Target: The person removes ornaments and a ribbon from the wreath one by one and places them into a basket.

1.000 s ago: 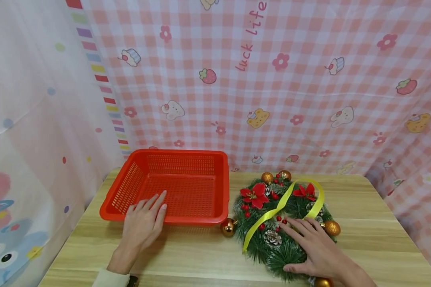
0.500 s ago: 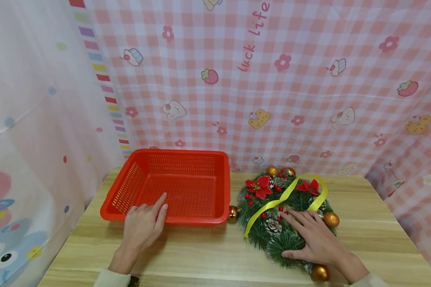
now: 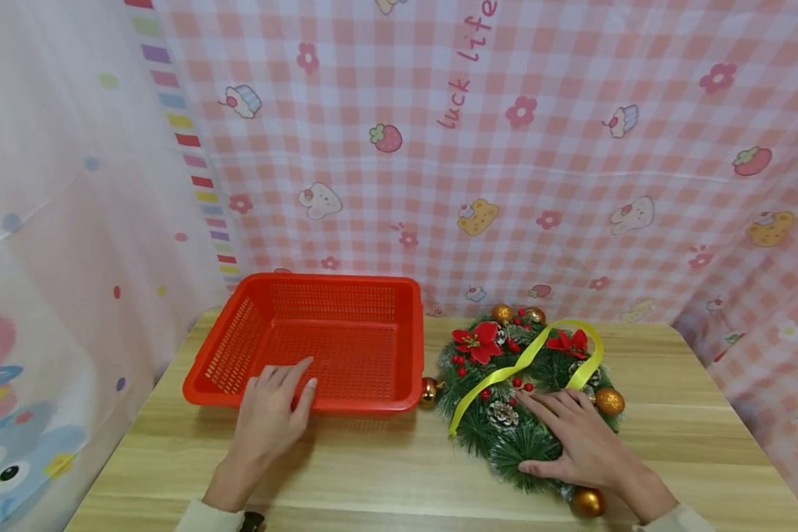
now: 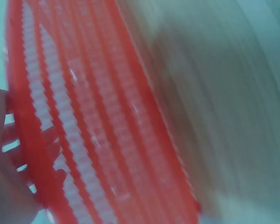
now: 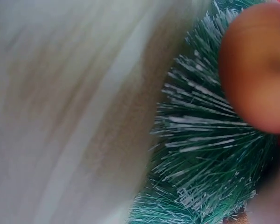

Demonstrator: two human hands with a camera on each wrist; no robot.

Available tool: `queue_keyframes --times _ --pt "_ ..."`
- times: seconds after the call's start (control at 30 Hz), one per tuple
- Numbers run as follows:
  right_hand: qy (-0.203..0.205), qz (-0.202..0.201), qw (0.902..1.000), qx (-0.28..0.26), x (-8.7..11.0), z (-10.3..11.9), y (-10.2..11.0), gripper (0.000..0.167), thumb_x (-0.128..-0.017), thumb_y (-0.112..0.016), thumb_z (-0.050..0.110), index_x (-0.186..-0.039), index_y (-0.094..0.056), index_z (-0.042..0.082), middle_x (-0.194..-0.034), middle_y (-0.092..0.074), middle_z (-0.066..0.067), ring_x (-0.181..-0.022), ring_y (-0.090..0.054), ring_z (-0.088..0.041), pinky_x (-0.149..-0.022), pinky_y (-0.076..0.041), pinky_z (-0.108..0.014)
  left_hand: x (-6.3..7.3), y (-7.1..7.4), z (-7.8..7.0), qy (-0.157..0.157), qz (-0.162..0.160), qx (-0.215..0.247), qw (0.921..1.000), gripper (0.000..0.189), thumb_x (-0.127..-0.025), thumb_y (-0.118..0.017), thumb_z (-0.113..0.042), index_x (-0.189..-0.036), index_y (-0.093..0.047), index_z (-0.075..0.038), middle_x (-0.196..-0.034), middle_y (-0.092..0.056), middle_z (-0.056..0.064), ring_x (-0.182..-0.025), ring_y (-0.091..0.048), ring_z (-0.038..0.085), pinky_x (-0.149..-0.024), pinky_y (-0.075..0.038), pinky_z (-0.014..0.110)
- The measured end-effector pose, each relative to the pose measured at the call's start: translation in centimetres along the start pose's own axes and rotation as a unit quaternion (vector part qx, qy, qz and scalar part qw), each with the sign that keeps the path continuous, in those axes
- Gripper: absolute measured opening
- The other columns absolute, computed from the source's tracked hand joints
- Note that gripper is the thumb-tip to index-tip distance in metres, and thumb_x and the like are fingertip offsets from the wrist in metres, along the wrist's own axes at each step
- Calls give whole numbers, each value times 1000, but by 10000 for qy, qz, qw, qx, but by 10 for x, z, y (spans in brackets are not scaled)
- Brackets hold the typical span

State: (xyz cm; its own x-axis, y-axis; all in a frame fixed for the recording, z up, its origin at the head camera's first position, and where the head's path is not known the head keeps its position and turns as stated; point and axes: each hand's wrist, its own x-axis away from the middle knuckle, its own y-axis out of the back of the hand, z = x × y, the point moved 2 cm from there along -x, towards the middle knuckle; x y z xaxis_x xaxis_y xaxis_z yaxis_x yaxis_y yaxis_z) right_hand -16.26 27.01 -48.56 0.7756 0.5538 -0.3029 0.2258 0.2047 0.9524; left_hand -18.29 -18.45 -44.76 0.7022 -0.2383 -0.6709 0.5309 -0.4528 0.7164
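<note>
A red plastic basket (image 3: 408, 347) with slotted walls stands on the left of the table. My left hand (image 3: 271, 406) lies over its front rim; in the left wrist view the fingers (image 4: 51, 140) show through the slots, on the inside of the wall. To the right lies a green Christmas wreath (image 3: 505, 452) with red flowers, pine cones, berries and gold baubles. A yellow ribbon (image 3: 525, 358) loops across it. My right hand (image 3: 581, 443) rests on the wreath's front right part, fingers spread. In the right wrist view an orange-gold bauble (image 5: 256, 70) hides part of the needles.
A small copper bauble (image 3: 429, 391) sits between the basket and the wreath. Another gold bauble (image 3: 588, 502) lies at the wreath's front, near my right wrist. The wooden table (image 3: 372, 473) ends at a pink checked curtain (image 3: 399, 185) behind.
The wreath and its baubles have shifted slightly back, away from me, with my right hand on it. My left hand stays at the basket's rim, its fingers moving a little.
</note>
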Motion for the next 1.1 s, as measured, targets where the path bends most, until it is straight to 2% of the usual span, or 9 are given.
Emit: queue_keyframes --times 0.07,0.17,0.3,0.4,0.57,0.7,0.8,0.87,1.1 --pt "59 -65 10000 40 1 0 1 96 -75 -66 75 -151 -43 22 -124 -64 -3 -111 -57 -24 -101 -30 -54 -4 0 -17 -242 -250 427 9985 33 -88 -67 -16 -119 -69 -3 -102 -72 13 -90 -61 29 -68 -43 39" --pt "137 -138 9998 92 2 0 2 94 -75 -66 74 -150 -45 21 -116 -66 -1 -107 -58 -23 -101 -31 -53 -8 0 -46 -541 -412 1031 9923 30 -88 -66 -13 -117 -69 -5 -104 -71 8 -93 -60 24 -72 -43 35" --pt "255 -141 9995 143 2 -1 3 92 -76 -66 73 -150 -46 21 -112 -66 0 -104 -57 -21 -101 -32 -52 -13 -1 -78 -823 -310 1620 9829 29 -89 -66 -12 -117 -68 -7 -107 -70 4 -96 -60 20 -78 -45 32" --pt "314 -63 9994 143 4 -3 6 90 -77 -66 73 -150 -45 23 -113 -65 1 -105 -57 -21 -101 -32 -53 -16 -6 -91 -842 -23 1624 9831 33 -89 -68 -15 -121 -66 -9 -112 -69 2 -100 -60 18 -81 -47 32" --pt "379 62 9992 82 10 -9 13 87 -77 -68 70 -149 -46 26 -120 -65 1 -116 -55 -26 -104 -28 -55 -18 -21 -93 -376 832 966 9911 42 -95 -65 -28 -134 -61 -12 -116 -71 4 -103 -66 21 -84 -51 38" --pt "392 151 9990 118 12 -10 18 86 -77 -68 69 -148 -47 26 -126 -65 -3 -127 -50 -34 -113 -18 -53 -16 -35 -89 -222 1262 340 9912 45 -99 -58 -37 -138 -58 -15 -96 -75 4 -87 -70 23 -78 -53 42" --pt "218 280 9993 89 12 -5 25 86 -78 -67 70 -148 -48 24 -128 -64 -8 -132 -45 -39 -117 -11 -53 -14 -42 -87 -285 1281 -10 9913 46 -99 -55 -39 -139 -59 -16 -73 -69 -1 -72 -67 19 -70 -50 36" --pt "-58 394 9992 -55 10 0 31 88 -77 -67 72 -148 -47 24 -131 -61 -9 -134 -41 -41 -116 -11 -56 -14 -45 -87 -338 1203 -171 9920 46 -100 -54 -41 -138 -59 -17 -66 -65 -3 -67 -64 17 -66 -48 33" --pt "-1208 478 9872 -924 -9 30 42 91 -82 -67 67 -154 -36 21 -139 -53 -14 -135 -36 -45 -104 -23 -70 -14 -50 -87 -396 1022 -459 9929 46 -100 -50 -44 -136 -61 -17 -72 -71 -2 -71 -68 20 -66 -50 33"
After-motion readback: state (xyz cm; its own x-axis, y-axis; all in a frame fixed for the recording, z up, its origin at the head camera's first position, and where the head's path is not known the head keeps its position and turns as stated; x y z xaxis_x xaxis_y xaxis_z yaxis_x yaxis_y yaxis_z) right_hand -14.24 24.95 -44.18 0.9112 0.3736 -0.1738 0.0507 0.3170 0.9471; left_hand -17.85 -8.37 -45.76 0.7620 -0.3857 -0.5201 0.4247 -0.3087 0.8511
